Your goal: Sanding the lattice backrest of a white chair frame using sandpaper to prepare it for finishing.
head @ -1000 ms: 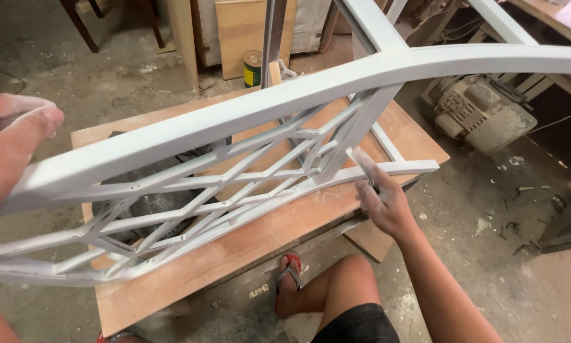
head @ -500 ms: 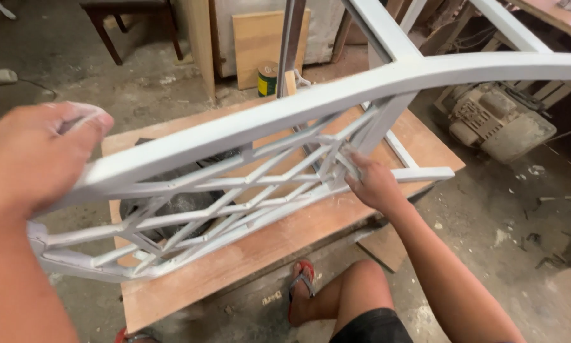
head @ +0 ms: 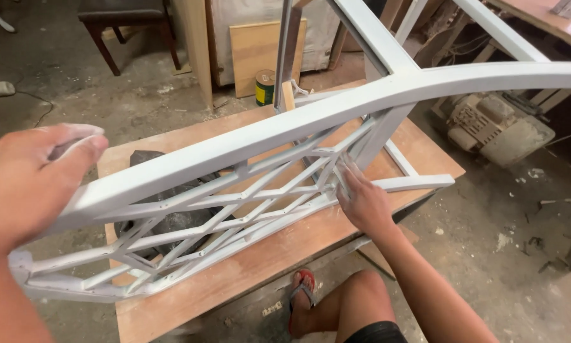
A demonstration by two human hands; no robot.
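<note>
both hands (head: pixel 31 181) (head: pixel 363 202) grip white frame (head: pixel 247 143).

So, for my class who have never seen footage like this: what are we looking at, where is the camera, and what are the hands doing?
The camera sits on a person's head and looks down, so both bare arms reach in from the bottom of the picture. The left hand grips the end of the top rail of a grey-painted wooden frame with lattice bars. The right hand presses on the lattice, with its fingers spread over the thin bars. The frame rests tilted on a brown plywood worktable, above a dark crumpled cloth. Behind the table stands a small yellow-and-green tin can, and a grey electric motor lies on the dusty floor.
</note>
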